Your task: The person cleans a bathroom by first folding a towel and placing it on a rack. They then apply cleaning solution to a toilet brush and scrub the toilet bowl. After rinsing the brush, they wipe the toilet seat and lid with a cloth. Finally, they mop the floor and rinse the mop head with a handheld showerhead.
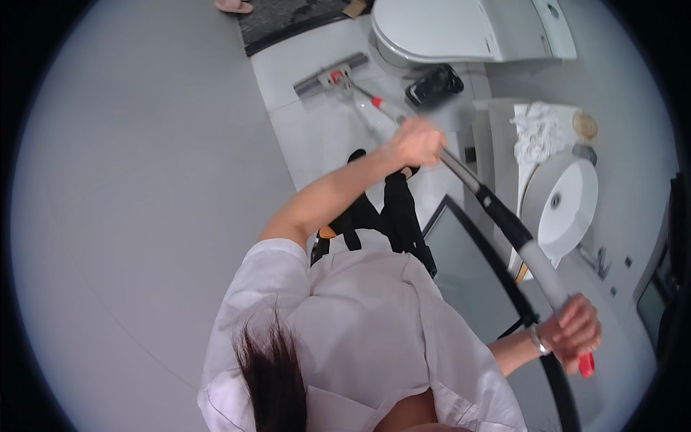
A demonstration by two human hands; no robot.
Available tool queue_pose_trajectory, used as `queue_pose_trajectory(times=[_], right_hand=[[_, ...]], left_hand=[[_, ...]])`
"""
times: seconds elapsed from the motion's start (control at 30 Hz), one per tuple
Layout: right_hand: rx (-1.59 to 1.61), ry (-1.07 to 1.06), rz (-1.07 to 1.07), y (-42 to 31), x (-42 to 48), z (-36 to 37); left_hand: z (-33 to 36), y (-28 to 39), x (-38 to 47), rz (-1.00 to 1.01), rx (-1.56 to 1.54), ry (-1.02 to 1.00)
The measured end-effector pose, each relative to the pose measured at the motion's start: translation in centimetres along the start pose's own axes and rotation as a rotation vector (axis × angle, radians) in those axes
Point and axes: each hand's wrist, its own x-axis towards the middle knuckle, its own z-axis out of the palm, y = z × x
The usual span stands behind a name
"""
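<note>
Both my hands are closed round the long handle of a mop (pixel 459 166). My left hand (pixel 418 141) grips the metal shaft partway down, slightly blurred. Higher on the handle, my right hand (pixel 575 332) is wrapped round the white grip just short of its red end cap (pixel 586 365). The mop's wide, flat head (pixel 332 75), grey with a red-and-white centre joint, is on the pale floor tiles (pixel 318 129) in front of the toilet (pixel 432 27). The toilet lid is down. Beside its base is a bin (pixel 434 86) with a black liner.
A round white basin (pixel 561 202) with a metal tap (pixel 602 262) sits on a vanity to my right. Crumpled white cloth (pixel 537 132) lies by the basin. A black-framed glass panel (pixel 475 270) stands close on my right. At the far left are a dark mat (pixel 286 21) and a pink slipper (pixel 234 6).
</note>
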Motion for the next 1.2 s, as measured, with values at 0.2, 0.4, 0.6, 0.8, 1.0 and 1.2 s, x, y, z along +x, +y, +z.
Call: queue_pose_trajectory(times=[0.2, 0.4, 0.6, 0.8, 1.0, 1.2], right_hand=[[-0.521, 0.284, 0.43, 14.7, -5.6, 9.4], [-0.448, 0.221, 0.417, 14.1, -15.2, 9.8], [-0.422, 0.346, 0.484, 6.1, -28.6, 10.8], [-0.487, 0.579, 0.553, -8.4, -43.3, 13.7], [-0.636, 0.666, 0.455, -21.3, -49.2, 15.6], [-0.359, 0.469, 0.29, -22.4, -51.8, 12.2]], left_hand=[[1.9, -13.8, 1.7, -0.084, 0.395, -0.085], [9.7, -13.2, -2.9, -0.099, 0.23, -0.083], [17.7, -3.9, -10.1, 0.0, 0.42, -0.312], [30.6, 10.7, -19.3, 0.143, 0.353, -0.516], [37.0, 24.4, -25.7, 0.443, -0.093, -0.708], [35.2, 24.9, -26.0, 0.475, -0.162, -0.618]])
